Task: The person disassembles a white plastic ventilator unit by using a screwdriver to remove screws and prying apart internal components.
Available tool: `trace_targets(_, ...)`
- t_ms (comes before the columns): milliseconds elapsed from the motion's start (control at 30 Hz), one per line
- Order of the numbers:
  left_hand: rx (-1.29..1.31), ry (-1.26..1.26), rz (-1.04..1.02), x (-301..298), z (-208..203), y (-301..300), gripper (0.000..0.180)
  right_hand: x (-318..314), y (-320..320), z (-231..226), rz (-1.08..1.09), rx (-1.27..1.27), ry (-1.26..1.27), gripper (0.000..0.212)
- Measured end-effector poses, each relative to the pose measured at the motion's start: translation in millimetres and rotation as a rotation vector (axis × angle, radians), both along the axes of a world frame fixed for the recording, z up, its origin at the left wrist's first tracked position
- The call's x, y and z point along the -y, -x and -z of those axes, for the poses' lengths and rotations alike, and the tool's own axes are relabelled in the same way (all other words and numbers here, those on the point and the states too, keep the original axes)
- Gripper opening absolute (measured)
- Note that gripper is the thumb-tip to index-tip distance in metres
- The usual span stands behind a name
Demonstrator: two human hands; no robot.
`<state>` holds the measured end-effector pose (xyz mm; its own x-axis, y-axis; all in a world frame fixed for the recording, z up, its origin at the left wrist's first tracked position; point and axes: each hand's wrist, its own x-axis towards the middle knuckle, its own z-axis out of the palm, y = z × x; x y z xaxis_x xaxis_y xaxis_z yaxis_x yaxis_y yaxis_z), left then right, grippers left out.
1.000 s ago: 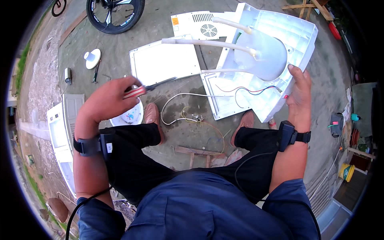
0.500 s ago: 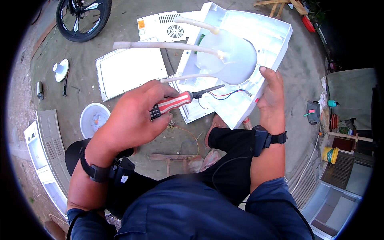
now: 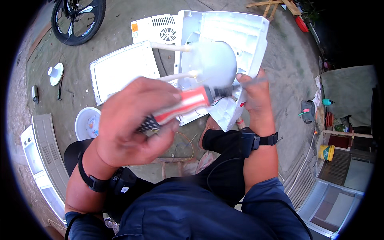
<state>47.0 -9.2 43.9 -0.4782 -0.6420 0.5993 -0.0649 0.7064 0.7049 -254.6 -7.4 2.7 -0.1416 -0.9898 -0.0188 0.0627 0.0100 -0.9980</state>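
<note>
My left hand (image 3: pixel 132 120) is closed around a knife-like tool (image 3: pixel 184 105) with a red-and-white striped, star-patterned handle. Its narrow dark blade is smeared by motion and points right, in front of the casing's lower part. With my right hand (image 3: pixel 258 94) I grip the right edge of a white plastic casing (image 3: pixel 250 36), thumb on the inner side, and hold it tilted. Inside the casing sits a rounded whitish tank (image 3: pixel 218 60). Pale tubes (image 3: pixel 170 47) stick out from it to the left. My left hand and the tool hide part of the casing's lower edge.
White panels (image 3: pixel 124 66) and a vented panel (image 3: pixel 154 28) lie beyond my left hand. A white bucket (image 3: pixel 82 122) with small bits stands left, near a grey-white louvred part (image 3: pixel 48 140). A bicycle wheel (image 3: pixel 78 20) is far left; a small wooden stool (image 3: pixel 170 161) sits between my legs.
My left hand and the tool have moved closer and right, turning the blade. The casing has tilted and shifted left with my right hand. The whole view has also shifted slightly.
</note>
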Motion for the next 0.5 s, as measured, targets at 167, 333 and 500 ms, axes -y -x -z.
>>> trace_targets(167, 0.235, 0.076, -0.255, 13.7, -1.1, -2.2, 0.040, -1.7, -0.1, 6.6, -0.058, -0.064, 0.019, 0.064)
trace_targets(333, 0.371, -0.013, -0.215, 16.8, 16.6, 3.1, 0.038, -4.5, -2.2, 8.2, -0.143, -0.095, -0.011, 0.067)
trace_targets(500, 0.394, 0.006, -0.203, 15.0, 22.9, 5.0, 0.039, -6.1, -5.3, 11.3, -0.175, -0.118, -0.037, 0.068)
